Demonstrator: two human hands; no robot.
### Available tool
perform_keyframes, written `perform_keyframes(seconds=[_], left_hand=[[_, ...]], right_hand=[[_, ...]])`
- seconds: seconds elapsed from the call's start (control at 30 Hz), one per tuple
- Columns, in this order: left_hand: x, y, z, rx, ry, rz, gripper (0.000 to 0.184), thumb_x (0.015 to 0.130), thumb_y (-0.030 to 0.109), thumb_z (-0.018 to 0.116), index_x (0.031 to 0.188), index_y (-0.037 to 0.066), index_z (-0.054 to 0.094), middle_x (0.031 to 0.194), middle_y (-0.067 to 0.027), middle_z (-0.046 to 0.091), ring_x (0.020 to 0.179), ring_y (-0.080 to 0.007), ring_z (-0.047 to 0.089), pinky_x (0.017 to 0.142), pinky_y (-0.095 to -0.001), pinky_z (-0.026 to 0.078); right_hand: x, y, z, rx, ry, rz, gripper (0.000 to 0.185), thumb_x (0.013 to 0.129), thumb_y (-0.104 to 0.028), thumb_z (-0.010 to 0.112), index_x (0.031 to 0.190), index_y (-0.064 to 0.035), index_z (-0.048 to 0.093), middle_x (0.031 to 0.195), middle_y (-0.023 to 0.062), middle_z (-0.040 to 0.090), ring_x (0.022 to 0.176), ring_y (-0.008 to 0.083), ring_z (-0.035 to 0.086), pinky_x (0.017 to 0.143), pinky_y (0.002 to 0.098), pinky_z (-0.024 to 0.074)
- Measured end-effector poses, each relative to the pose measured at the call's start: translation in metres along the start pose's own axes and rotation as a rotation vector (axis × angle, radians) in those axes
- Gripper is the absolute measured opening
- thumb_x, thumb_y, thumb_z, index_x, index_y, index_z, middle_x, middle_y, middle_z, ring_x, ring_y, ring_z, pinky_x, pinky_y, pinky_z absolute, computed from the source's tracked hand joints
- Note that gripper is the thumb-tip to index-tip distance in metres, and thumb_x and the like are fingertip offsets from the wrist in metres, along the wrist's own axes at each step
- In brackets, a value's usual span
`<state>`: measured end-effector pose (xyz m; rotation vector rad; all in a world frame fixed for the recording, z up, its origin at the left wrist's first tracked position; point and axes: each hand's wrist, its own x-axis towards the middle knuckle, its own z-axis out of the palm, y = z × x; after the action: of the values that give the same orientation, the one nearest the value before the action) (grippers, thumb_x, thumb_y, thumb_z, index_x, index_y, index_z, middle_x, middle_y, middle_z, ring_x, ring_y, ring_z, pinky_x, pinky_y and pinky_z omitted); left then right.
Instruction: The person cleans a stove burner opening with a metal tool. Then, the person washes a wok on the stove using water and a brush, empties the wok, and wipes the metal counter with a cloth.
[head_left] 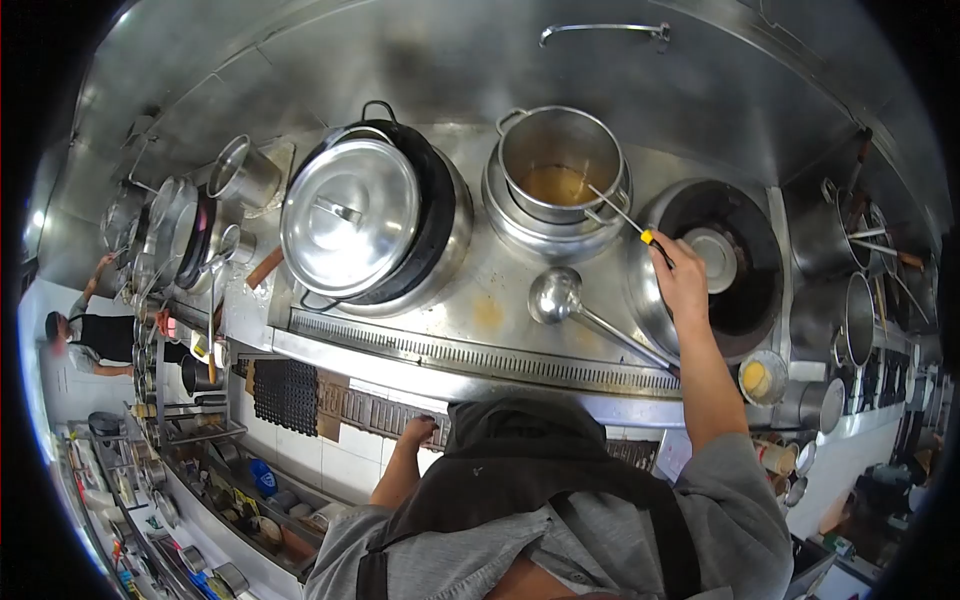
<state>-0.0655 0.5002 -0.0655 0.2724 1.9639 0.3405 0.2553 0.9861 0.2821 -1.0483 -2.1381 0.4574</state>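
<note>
My right hand (682,275) is closed round the yellow and black handle of a thin metal utensil (622,214). Its far end reaches over the rim into a steel pot (514,150) with yellowish liquid (556,186) at the bottom. That pot sits on a wide round steel base. Below it a ladle (556,296) lies on the steel counter, bowl to the left. Just right of the pot is a dark wok (755,250) with a round metal piece in it, partly behind my right hand. My left hand (420,430) hangs below the counter edge, fingers curled; whether it holds anything is hidden.
A large lidded pot (350,215) stands left on the counter (490,350). A small container with something yellow (757,378) is at the right front, near more pots. Another person (105,338) stands far left. Shelves with utensils fill the lower left.
</note>
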Motion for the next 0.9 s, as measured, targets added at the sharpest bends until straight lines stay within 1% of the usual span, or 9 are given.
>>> perform_keyframes(seconds=[0.03, 0.17, 0.3, 0.33, 0.37, 0.4, 0.6, 0.77, 0.9], left_hand=[[0.0, 0.017, -0.005, 0.112, 0.023, 0.1, 0.039, 0.074, 0.029, 0.06, 0.105, 0.005, 0.062, 0.095, -0.017, 0.065, 0.084, -0.0278, 0.063, 0.074, -0.0368, 0.051], [-0.003, 0.061, -0.018, 0.114, -0.018, 0.102, 0.041, 0.074, 0.028, 0.059, 0.108, 0.005, 0.058, 0.083, -0.016, 0.063, 0.071, -0.0246, 0.063, 0.058, -0.0353, 0.053], [-0.008, 0.057, -0.029, 0.142, -0.019, -0.017, 0.037, 0.076, 0.029, 0.061, 0.107, 0.008, 0.061, 0.081, -0.0139, 0.063, 0.065, -0.0228, 0.062, 0.049, -0.034, 0.053], [-0.009, 0.044, -0.028, 0.008, -0.037, -0.045, 0.036, 0.076, 0.029, 0.061, 0.105, 0.008, 0.062, 0.084, -0.015, 0.064, 0.071, -0.0262, 0.063, 0.054, -0.036, 0.054], [-0.014, 0.036, -0.026, 0.202, 0.01, 0.067, 0.035, 0.075, 0.028, 0.061, 0.103, 0.007, 0.063, 0.09, -0.0154, 0.065, 0.079, -0.0292, 0.064, 0.061, -0.0388, 0.054], [-0.016, 0.027, -0.027, 0.168, -0.005, 0.038, 0.036, 0.074, 0.028, 0.06, 0.103, 0.005, 0.062, 0.096, -0.0151, 0.064, 0.084, -0.0304, 0.063, 0.066, -0.04, 0.054], [-0.071, -0.006, -0.011, -0.032, 0.11, -0.141, 0.039, 0.074, 0.025, 0.061, 0.108, 0.007, 0.062, 0.088, -0.016, 0.066, 0.068, -0.0242, 0.064, 0.062, -0.0362, 0.053], [-0.12, -0.034, -0.011, -0.088, 0.145, -0.222, 0.047, 0.069, 0.025, 0.062, 0.112, 0.006, 0.059, 0.087, -0.0159, 0.066, 0.067, -0.0239, 0.064, 0.065, -0.0327, 0.053], [-0.143, -0.073, -0.014, -0.061, 0.214, -0.208, 0.039, 0.071, 0.024, 0.056, 0.101, 0.002, 0.062, 0.085, -0.0181, 0.065, 0.065, -0.0271, 0.064, 0.064, -0.0342, 0.053]], right_hand=[[0.003, -0.01, -0.003, 0.039, 0.035, 0.002, 0.025, 0.081, -0.014, 0.06, 0.103, -0.0035, 0.063, 0.076, 0.0163, 0.057, 0.071, 0.0347, 0.056, 0.065, 0.0386, 0.0447], [0.002, -0.004, 0.006, -0.011, 0.006, -0.031, 0.024, 0.081, -0.014, 0.06, 0.103, -0.0033, 0.063, 0.078, 0.0162, 0.059, 0.07, 0.0336, 0.057, 0.064, 0.0379, 0.0451], [-0.017, -0.023, 0.015, 0.21, -0.047, 0.026, 0.024, 0.082, -0.012, 0.06, 0.104, -0.0027, 0.062, 0.08, 0.014, 0.061, 0.069, 0.0266, 0.059, 0.063, 0.0321, 0.0453], [-0.027, -0.028, 0.02, 0.229, -0.076, 0.017, 0.024, 0.082, -0.012, 0.06, 0.104, -0.0025, 0.062, 0.08, 0.0135, 0.061, 0.068, 0.0254, 0.059, 0.061, 0.0312, 0.045], [-0.034, -0.033, 0.025, 0.248, -0.095, 0.004, 0.024, 0.082, -0.011, 0.061, 0.104, -0.0023, 0.062, 0.079, 0.0129, 0.061, 0.067, 0.0242, 0.058, 0.06, 0.0303, 0.0447], [-0.045, -0.037, 0.035, 0.3, -0.167, -0.006, 0.024, 0.081, -0.01, 0.062, 0.104, -0.0027, 0.062, 0.08, 0.0132, 0.061, 0.066, 0.0243, 0.058, 0.06, 0.0306, 0.0446], [-0.103, -0.053, 0.101, 0.315, -0.354, 0.002, 0.023, 0.081, -0.013, 0.061, 0.101, -0.0017, 0.063, 0.086, 0.0165, 0.062, 0.077, 0.0301, 0.061, 0.068, 0.0351, 0.0465], [-0.112, -0.079, 0.131, 0.405, -0.484, -0.049, 0.023, 0.082, -0.014, 0.06, 0.101, 0.0001, 0.063, 0.09, 0.0177, 0.064, 0.082, 0.0313, 0.061, 0.073, 0.0348, 0.0465], [-0.13, -0.081, 0.17, 0.278, -0.67, -0.006, 0.025, 0.083, -0.016, 0.059, 0.101, 0.0008, 0.062, 0.092, 0.0185, 0.064, 0.083, 0.0312, 0.061, 0.075, 0.035, 0.0467]])
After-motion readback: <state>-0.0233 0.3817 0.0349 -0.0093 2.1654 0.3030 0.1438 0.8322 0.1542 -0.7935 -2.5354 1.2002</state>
